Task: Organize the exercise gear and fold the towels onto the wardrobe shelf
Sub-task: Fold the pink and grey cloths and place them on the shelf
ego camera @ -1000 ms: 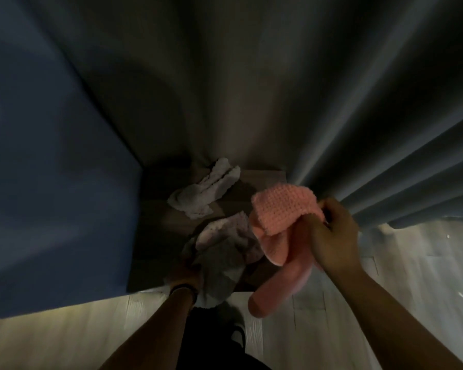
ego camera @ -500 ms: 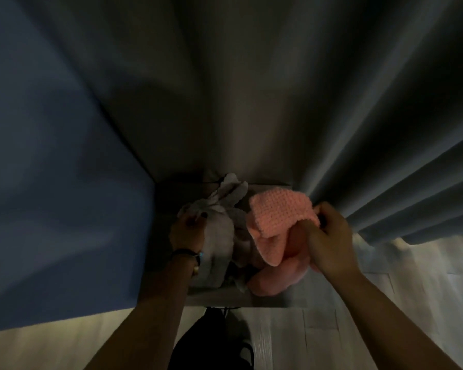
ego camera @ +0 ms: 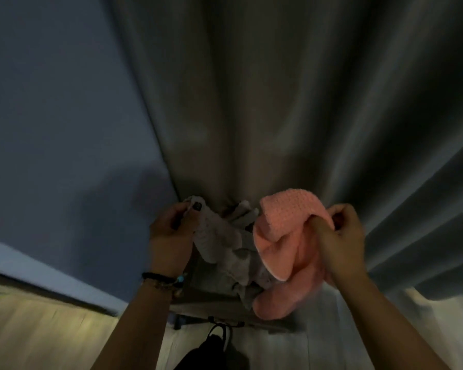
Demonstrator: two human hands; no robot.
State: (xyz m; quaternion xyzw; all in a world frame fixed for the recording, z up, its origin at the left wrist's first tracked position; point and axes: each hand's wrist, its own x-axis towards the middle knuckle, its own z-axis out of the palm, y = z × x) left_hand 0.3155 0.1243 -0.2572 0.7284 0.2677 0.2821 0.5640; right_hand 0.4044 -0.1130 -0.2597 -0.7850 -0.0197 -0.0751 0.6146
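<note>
Entry, head view, dim light.

Change vs. a sec ago: left hand (ego camera: 170, 236) was low at the front edge of the shelf (ego camera: 211, 303) on the grey towel (ego camera: 222, 244); it's now up at the towel's far corner, centre-left of frame, and has lifted it. Pink towel (ego camera: 286, 236) sits higher in frame too, bunched as before. I read this as both towels gathered off the shelf for folding; no fold made yet, so task is early on the towel part.

Item 1, left hand: thumb and forefinger pinching the grey towel's top corner, dark nail visible, other fingers curled behind. Beaded bracelet (ego camera: 162, 280) at wrist. Forearm comes up from bottom centre.

Item 2, right hand (ego camera: 340, 236): fingers curled, gripping a fold of the pink towel at centre-right; thumb side toward me. Forearm enters from bottom right.

Item 3, towels: grey one hangs from the pinch down onto the shelf; pink one drapes beside it, touching, lower end past the shelf front.

Item 4, backdrop: grey curtain (ego camera: 278, 102) behind, blue wall (ego camera: 51, 116) upper left, wood floor (ego camera: 38, 329) bottom.
</note>
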